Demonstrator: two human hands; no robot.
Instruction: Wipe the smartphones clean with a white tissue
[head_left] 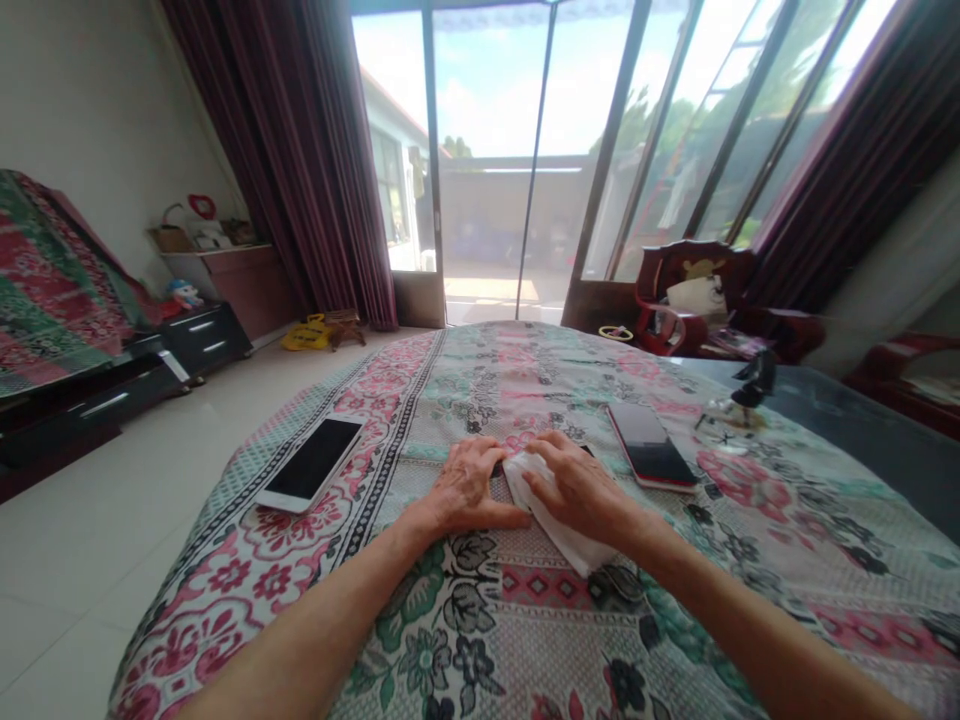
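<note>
My right hand (574,485) holds a folded white tissue (581,545) against the patterned tablecloth (461,665), its fingers curled over the upper part. The tissue's lower end trails out beneath the palm. Just to the left, my left hand (469,485) rests on the cloth with its thumb stretched toward the tissue's edge. Its fingertips come close to the tissue. Small dark bits show beside the fingers of both hands; I cannot make out what they belong to.
A white phone (315,463) with a black screen lies on the left, and a red-edged phone (652,447) on the right. Beyond it stands a small black stand (754,385) on a clear base. A carved wooden chair (652,290) is behind the table, near glass doors (491,210).
</note>
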